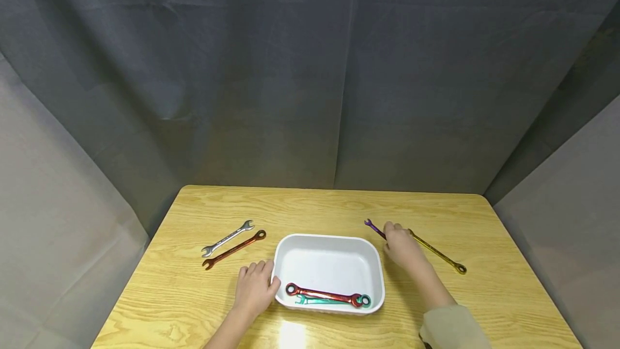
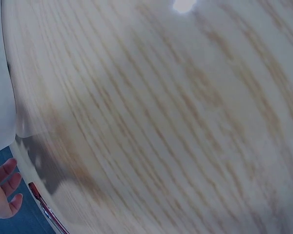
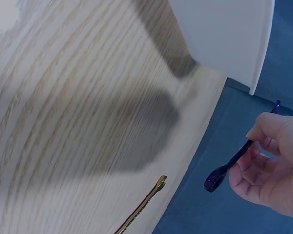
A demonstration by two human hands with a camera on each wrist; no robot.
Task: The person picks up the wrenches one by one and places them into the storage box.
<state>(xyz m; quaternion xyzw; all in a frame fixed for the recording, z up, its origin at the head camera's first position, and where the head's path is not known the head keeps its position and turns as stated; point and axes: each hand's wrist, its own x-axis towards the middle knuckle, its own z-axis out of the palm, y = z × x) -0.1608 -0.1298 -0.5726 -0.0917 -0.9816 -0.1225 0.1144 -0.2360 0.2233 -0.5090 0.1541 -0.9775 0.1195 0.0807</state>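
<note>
In the head view my right hand (image 1: 403, 246) pinches a purple combination wrench (image 1: 374, 227) between thumb and fingers. The right wrist view shows this wrench (image 3: 216, 179) lifted off the table, its ring end pointing down. My left hand (image 1: 255, 287) rests at the left wall of a white rectangular tray (image 1: 329, 237), fingers relaxed, thumb at the rim. Whether it presses the wall I cannot tell. Inside the tray lie a red wrench (image 1: 322, 294) and, partly under it, a green wrench (image 1: 315, 301). A gold wrench (image 1: 438, 252) lies right of my right hand.
On the table (image 1: 310, 206) to the left lie a silver open-end wrench (image 1: 227, 239) and an orange-brown combination wrench (image 1: 234, 249), side by side. A dark grey curtain (image 1: 271, 96) hangs behind the table's far edge, with lighter cloth (image 1: 48, 203) on the left.
</note>
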